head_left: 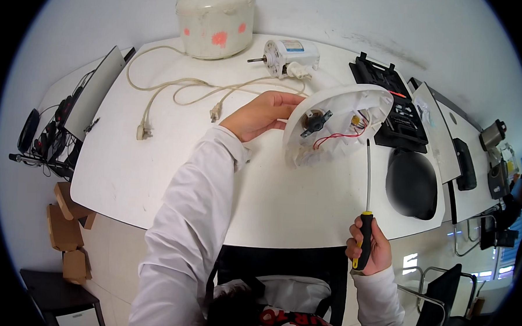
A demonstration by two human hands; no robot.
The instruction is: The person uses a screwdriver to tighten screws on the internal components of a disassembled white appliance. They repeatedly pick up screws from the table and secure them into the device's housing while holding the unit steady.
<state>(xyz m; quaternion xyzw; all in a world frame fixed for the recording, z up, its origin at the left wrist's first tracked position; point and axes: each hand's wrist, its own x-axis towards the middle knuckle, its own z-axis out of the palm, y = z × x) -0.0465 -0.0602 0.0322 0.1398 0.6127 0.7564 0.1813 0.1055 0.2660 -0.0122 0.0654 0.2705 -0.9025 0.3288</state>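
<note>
My left hand (266, 113) grips the edge of a white plastic housing (328, 99), which is tilted so that its hollow inside faces me. Inside it are a black part (316, 123), red wires (338, 135) and a small yellowish piece. The fingers behind the rim are partly hidden. In my right hand (374, 249), near the table's front edge, is a screwdriver (366, 226) with a black and yellow handle. Its long shank points up and away from me, the tip just below the housing's right side and apart from the screws, if any.
A white table (127, 169) carries a rice cooker (214, 27), a motor (290, 55) and pale power cords (177, 83) with plugs. At right lie an open black tool case (402, 119) and a black mouse pad (411, 184). Cardboard boxes (65, 227) stand on the floor at left.
</note>
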